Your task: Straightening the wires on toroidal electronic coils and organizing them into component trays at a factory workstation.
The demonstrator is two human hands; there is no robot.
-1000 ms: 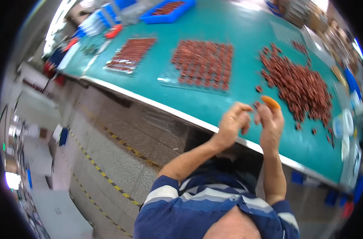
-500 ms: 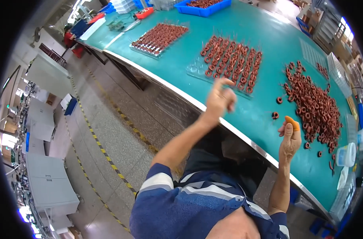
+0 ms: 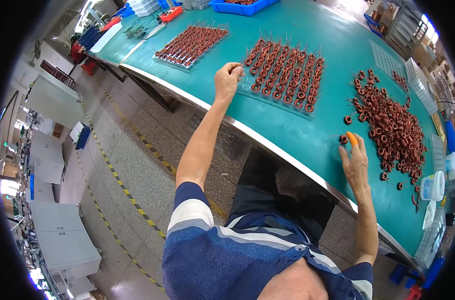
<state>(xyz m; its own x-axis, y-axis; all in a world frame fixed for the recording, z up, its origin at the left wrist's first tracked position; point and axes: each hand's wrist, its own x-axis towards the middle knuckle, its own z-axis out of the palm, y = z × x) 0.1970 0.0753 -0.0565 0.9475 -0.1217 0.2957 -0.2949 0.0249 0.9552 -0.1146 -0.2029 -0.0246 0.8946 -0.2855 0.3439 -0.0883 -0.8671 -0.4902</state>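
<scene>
My left hand [image 3: 228, 82] is at the near left corner of a clear plastic tray [image 3: 289, 106], its fingers curled together. What they pinch, if anything, is too small to make out. Rows of small reddish-brown wire-wound ring coils [image 3: 282, 75] with thin upright leads fill most of this tray. My right hand [image 3: 355, 157] reaches over the green table, thumb and index finger apart, with an orange finger cot [image 3: 352, 139] on the index finger. Beside that fingertip lies a single ring coil [image 3: 343, 139]; whether they touch I cannot tell. Right of it spreads a heap of loose coils [image 3: 395, 132].
Another filled tray [image 3: 191, 45] stands farther left on the table [image 3: 282, 137]. At the back are a blue bin [image 3: 245, 7] of coils and a red box [image 3: 171, 14]. A white tub [image 3: 432, 187] and clear trays [image 3: 420, 85] line the right side. A metal strip [image 3: 237, 126] edges the table.
My left hand has moved left, from the tray's near edge to its left corner. My right hand has moved left and forward to the single coil, its fingers spreading from a pinch.
</scene>
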